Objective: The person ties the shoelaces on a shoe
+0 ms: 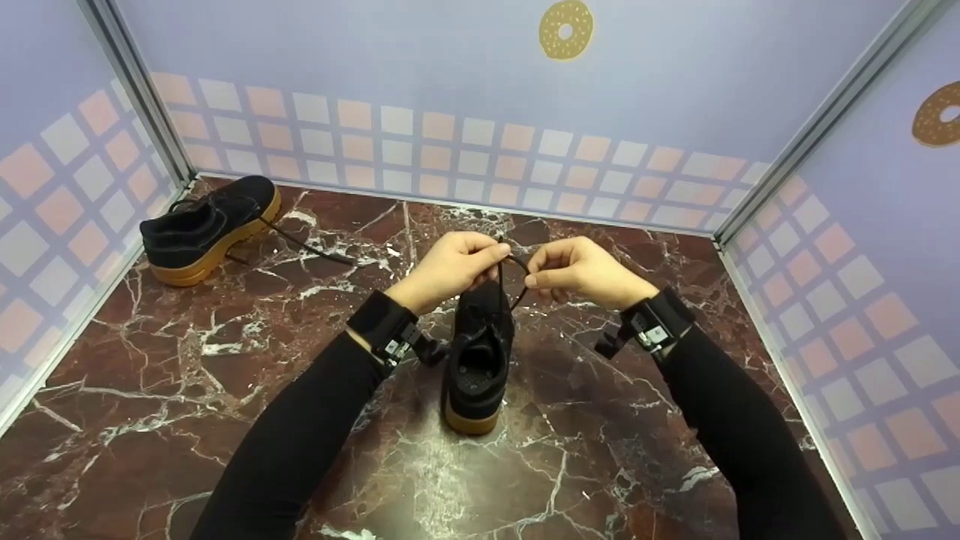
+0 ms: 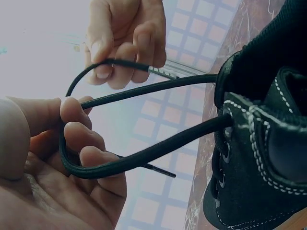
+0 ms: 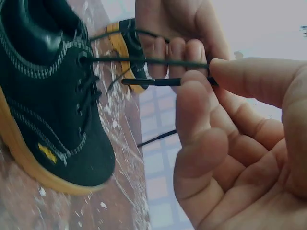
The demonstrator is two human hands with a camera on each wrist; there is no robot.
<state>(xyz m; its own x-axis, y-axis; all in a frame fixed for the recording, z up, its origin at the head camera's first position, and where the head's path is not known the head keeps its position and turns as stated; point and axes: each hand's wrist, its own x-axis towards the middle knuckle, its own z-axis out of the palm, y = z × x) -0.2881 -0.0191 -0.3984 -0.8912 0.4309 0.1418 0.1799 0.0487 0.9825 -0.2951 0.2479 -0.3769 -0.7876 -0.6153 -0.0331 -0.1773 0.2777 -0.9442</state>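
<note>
While my left hand (image 1: pixel 450 266) pinches the black lace (image 2: pixel 158 147) between thumb and fingertips, my right hand (image 1: pixel 585 274) pinches it near one end, the two hands a little apart above the toe end of the near shoe (image 1: pixel 472 322). That shoe stands on its sole between my forearms, heel toward me and toe away.

From the head, the lace is only a thin curve between my fingers; my left wrist view shows it leaving the shoe's upper and bending round my left fingers, with a pale-banded tip (image 2: pixel 163 72) sticking out past my right hand and a second, dark tip (image 2: pixel 163 171) below the left. Only my right wrist view gives the yellow mark (image 3: pixel 47 153) on the shoe's side.

The head view alone takes in the whole far shoe (image 1: pixel 206 232), set in the back left corner beside the left wall (image 1: pixel 45 202), its loose lace (image 1: pixel 307 247) trailing toward my left hand. The marbled surface (image 1: pixel 187 412) runs wide on both sides of the near shoe and back toward me. The back wall (image 1: pixel 375 60) bounds it beyond my fingers; the right wall (image 1: pixel 862 262) stands well apart from my right hand.
</note>
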